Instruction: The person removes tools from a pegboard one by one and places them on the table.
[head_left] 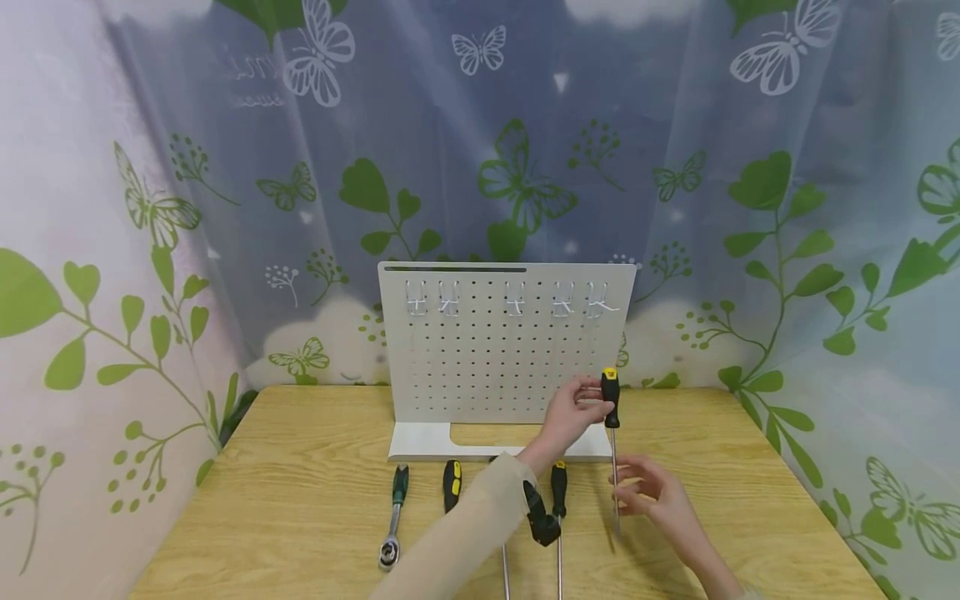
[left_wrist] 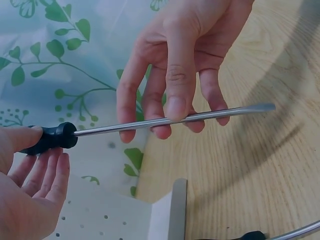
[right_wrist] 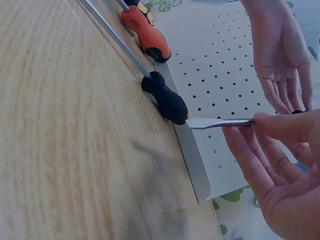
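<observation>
A flathead screwdriver (head_left: 611, 404) with a black and yellow handle stands nearly upright above the table, tip down, in the head view. My left hand (head_left: 572, 415) pinches its handle between thumb and fingers. Lower down, the thumb and fingers of my right hand (head_left: 662, 498) pinch the metal shaft. Seen from the left wrist, the flat tip sticks out past the right hand (left_wrist: 185, 60), while the left hand (left_wrist: 32, 195) is at the handle. From the right wrist, the blade (right_wrist: 207, 123) overlaps another screwdriver's black handle (right_wrist: 167, 100).
A white pegboard (head_left: 487, 358) with several clear hooks (head_left: 514, 298) stands at the back of the wooden table (head_left: 315, 475). Before it lie a ratchet wrench (head_left: 395, 517), a black and yellow handle (head_left: 452, 483), a black screwdriver (head_left: 558, 492) and an orange-handled tool (right_wrist: 147, 37). A patterned curtain (head_left: 450, 167) surrounds the table.
</observation>
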